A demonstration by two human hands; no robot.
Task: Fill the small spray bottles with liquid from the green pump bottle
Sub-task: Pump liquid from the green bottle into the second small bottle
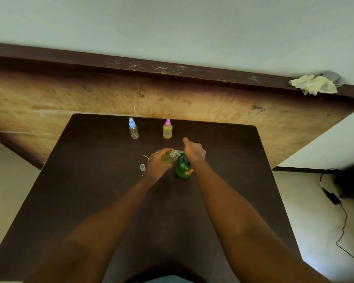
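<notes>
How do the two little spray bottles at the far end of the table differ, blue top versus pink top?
The small clear spray bottle with the blue top looks empty; the small spray bottle with the pink top looks yellow, seemingly filled. The blue-topped one stands left of the pink-topped one. Both stand upright, capped and untouched on the dark table.
</notes>
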